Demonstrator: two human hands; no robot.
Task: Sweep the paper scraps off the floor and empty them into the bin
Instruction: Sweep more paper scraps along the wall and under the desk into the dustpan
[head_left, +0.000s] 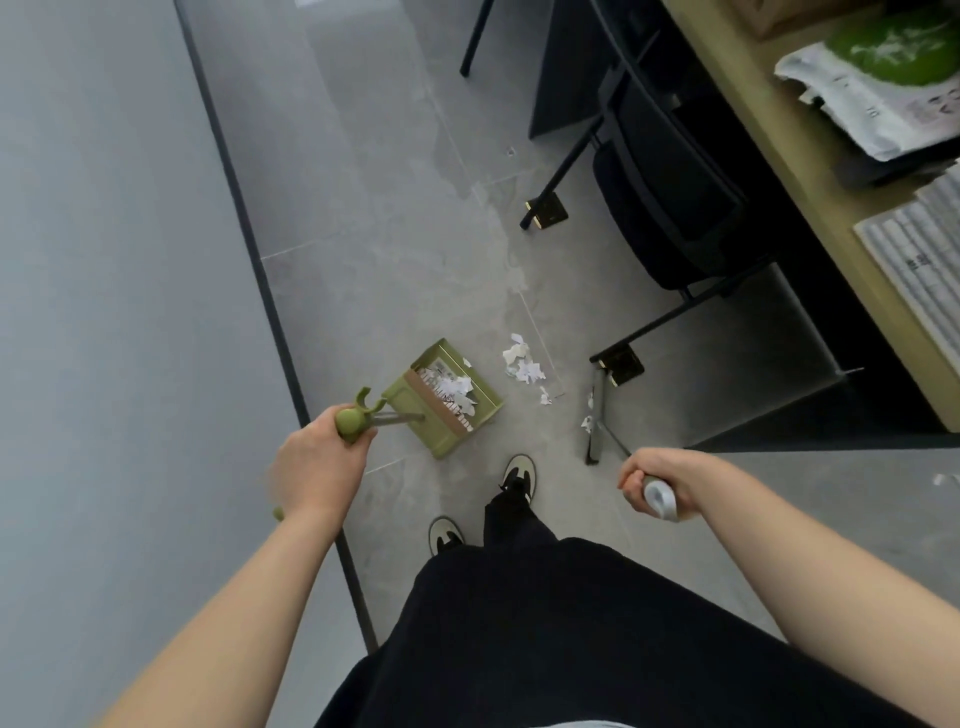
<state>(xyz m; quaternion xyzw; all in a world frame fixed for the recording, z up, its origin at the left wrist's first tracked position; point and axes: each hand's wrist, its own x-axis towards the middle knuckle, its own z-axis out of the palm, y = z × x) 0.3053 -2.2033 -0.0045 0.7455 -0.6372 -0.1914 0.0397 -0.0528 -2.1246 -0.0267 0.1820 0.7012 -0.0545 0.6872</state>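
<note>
Both fists are working: the left hand (317, 462) is gripping the green dustpan (447, 397) handle, the right hand (662, 486) is clenching the broom (597, 421) handle. Loose paper scraps (522, 361) are lying just beyond the half-loaded pan; a hard flick risks scattering them under the chair (670, 208).

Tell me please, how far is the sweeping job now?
Partly done. Some scraps already lie in the green dustpan, whose handle the left hand grips. The right hand grips the broom, whose head rests on the floor near the chair leg. Loose scraps remain on the floor beside the pan and by the broom. No bin is in view, so emptying is left.
</note>
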